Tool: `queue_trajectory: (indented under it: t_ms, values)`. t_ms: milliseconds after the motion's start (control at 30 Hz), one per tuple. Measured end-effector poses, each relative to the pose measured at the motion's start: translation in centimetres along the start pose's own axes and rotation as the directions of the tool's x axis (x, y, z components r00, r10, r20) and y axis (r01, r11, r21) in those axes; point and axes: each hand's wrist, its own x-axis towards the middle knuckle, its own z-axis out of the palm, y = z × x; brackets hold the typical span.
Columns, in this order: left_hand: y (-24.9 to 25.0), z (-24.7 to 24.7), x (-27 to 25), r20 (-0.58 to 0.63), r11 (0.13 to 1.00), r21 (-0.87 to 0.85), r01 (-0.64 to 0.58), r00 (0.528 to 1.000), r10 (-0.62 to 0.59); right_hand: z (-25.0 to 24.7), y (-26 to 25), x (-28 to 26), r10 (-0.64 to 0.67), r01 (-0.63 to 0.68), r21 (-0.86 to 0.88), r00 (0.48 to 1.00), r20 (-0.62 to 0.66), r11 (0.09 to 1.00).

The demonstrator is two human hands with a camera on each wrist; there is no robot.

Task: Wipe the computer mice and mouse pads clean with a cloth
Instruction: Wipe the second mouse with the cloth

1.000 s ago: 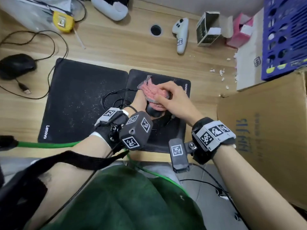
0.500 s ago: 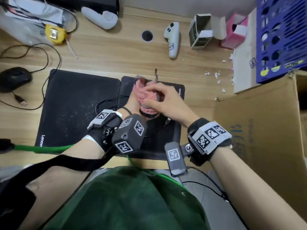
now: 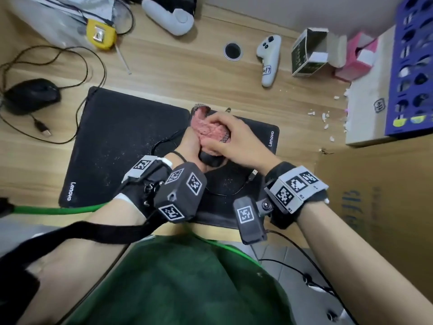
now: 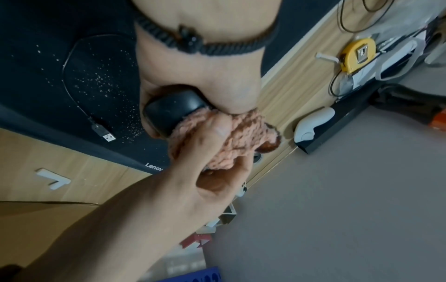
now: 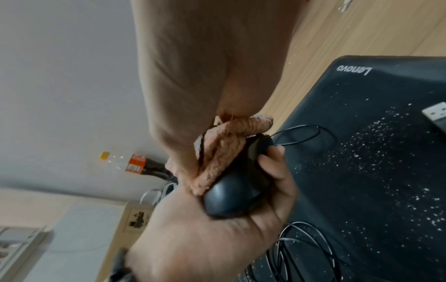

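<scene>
My left hand holds a black wired mouse lifted a little above the right black Lenovo mouse pad. My right hand grips a bunched pink cloth and presses it on the mouse's far end. In the left wrist view the cloth covers part of the mouse. In the right wrist view the left hand's fingers curl round the mouse. Both pads carry white specks. A larger pad lies to the left, and a second black mouse sits on the desk at far left.
The held mouse's cable and USB plug lie on the right pad. A white controller, a yellow tape measure, small boxes and white crumbs are at the back. A cardboard box stands at the right.
The right hand has rubbed the cloth along the mouse toward its far end. The left hand keeps hold of the mouse. The head view has shifted slightly.
</scene>
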Motion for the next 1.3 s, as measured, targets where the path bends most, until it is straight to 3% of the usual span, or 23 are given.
queue_trajectory:
  t_ms: [133, 233, 300, 367, 467, 600, 667, 733, 833, 933, 1100, 1200, 1300]
  values:
    - [1.1, -0.9, -0.3, 0.058, 0.994, 0.113, -0.015, 0.998, 0.008, -1.4, -0.1, -0.1, 0.175, -0.172, 0.040, 0.979, -0.103, 0.984]
    - [2.4, -2.1, -0.8, 0.129, 0.988, 0.147, -0.038, 0.991, 0.019, -2.2, -0.3, -0.4, 0.327, -0.306, 0.117, 0.857, -0.398, 0.945]
    - [3.3, -3.1, -1.0, 0.155, 0.973, 0.223, -0.060, 0.988, 0.025, -1.4, -1.1, -0.3, 0.359, -0.316, 0.170, 0.802, -0.477, 0.933]
    - [3.9, -3.8, -1.5, 0.194, 0.962, 0.264, -0.066, 0.981, 0.014, 0.4, -2.5, 0.0, 0.364, -0.332, 0.148, 0.851, -0.379, 0.932]
    - [4.7, -5.1, -1.8, 0.181, 0.972, 0.229, -0.052, 0.983, 0.010, 2.8, -5.5, 0.2, 0.276, -0.282, -0.033, 0.953, -0.129, 0.959]
    - [6.3, -7.4, -2.4, 0.145, 0.988, 0.149, 0.029, 0.988, -0.051, 4.3, -7.1, 0.0, 0.209, -0.202, -0.123, 0.977, 0.045, 0.972]
    - [6.7, -8.2, -3.4, 0.159, 0.989, 0.145, 0.038, 0.985, -0.061, 5.2, -7.3, 0.3, 0.215, -0.208, -0.168, 0.976, 0.023, 0.964]
    - [6.5, -8.9, -4.3, 0.191, 0.992, 0.125, 0.025, 0.980, -0.049, 5.8, -7.9, 1.2, 0.214, -0.225, -0.206, 0.974, -0.076, 0.952]
    - [6.3, -10.0, -5.2, 0.247, 0.988, 0.151, 0.027, 0.967, -0.064, 5.8, -8.5, 2.8, 0.252, -0.278, -0.162, 0.954, -0.165, 0.947]
    - [6.9, -11.4, -5.7, 0.224, 0.981, 0.195, -0.004, 0.974, -0.040, 6.9, -9.3, 3.3, 0.279, -0.297, -0.164, 0.952, -0.122, 0.941]
    - [8.3, -13.3, -5.4, 0.153, 0.999, 0.046, -0.012, 0.988, 0.004, 10.6, -11.5, 2.7, 0.148, -0.138, -0.247, 0.989, 0.021, 0.959]
    - [8.2, -13.4, -6.5, 0.222, 0.997, 0.075, -0.011, 0.975, -0.006, 9.9, -11.5, 3.6, 0.189, -0.201, -0.151, 0.978, -0.089, 0.968]
    - [7.7, -13.0, -7.3, 0.327, 0.988, 0.156, -0.009, 0.944, -0.043, 8.9, -11.2, 4.4, 0.266, -0.284, -0.045, 0.934, -0.237, 0.958]
